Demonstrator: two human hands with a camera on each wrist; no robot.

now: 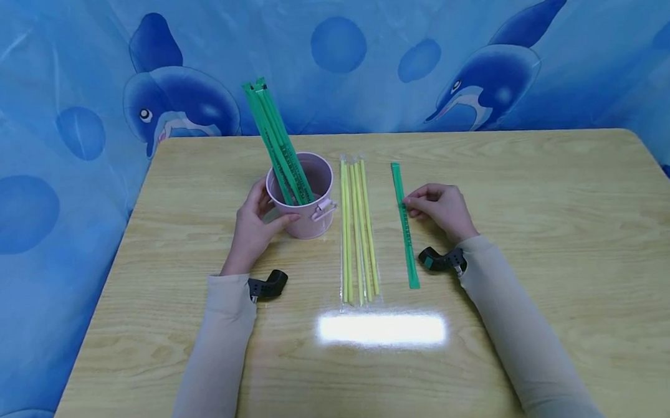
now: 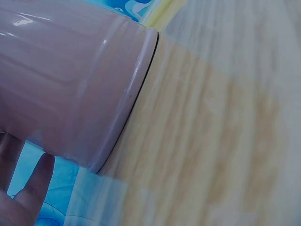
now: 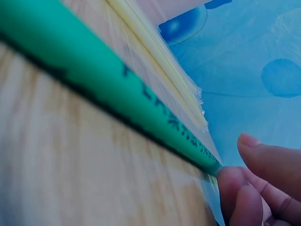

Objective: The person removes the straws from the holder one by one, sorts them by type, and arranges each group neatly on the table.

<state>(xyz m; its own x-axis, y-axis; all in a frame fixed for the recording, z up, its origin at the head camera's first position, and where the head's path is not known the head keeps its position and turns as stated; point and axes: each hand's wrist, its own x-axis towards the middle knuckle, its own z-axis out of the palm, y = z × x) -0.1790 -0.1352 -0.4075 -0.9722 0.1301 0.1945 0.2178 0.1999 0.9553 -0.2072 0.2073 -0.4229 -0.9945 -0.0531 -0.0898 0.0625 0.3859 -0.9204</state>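
Observation:
On the left, a pink bucket (image 1: 308, 227) stands upright on the table, and several green-wrapped straws (image 1: 276, 137) lean in it, tops sticking out. My left hand (image 1: 255, 230) holds the bucket's left side, thumb across its front. In the left wrist view the bucket wall (image 2: 70, 84) fills the upper left, with two fingers (image 2: 33, 188) visible beneath it. A single green-wrapped straw (image 1: 407, 243) lies lengthwise on the table. The fingertips of my right hand (image 1: 438, 209) pinch it at its right edge, above its middle. Printed lettering shows on this straw in the right wrist view.
Between the bucket and the single straw lie several yellow straws (image 1: 358, 233) in clear wrappers, side by side. A bright light reflection (image 1: 382, 330) falls on the wooden table (image 1: 567, 255). Behind the table's back edge hangs a blue dolphin-print sheet (image 1: 282, 24).

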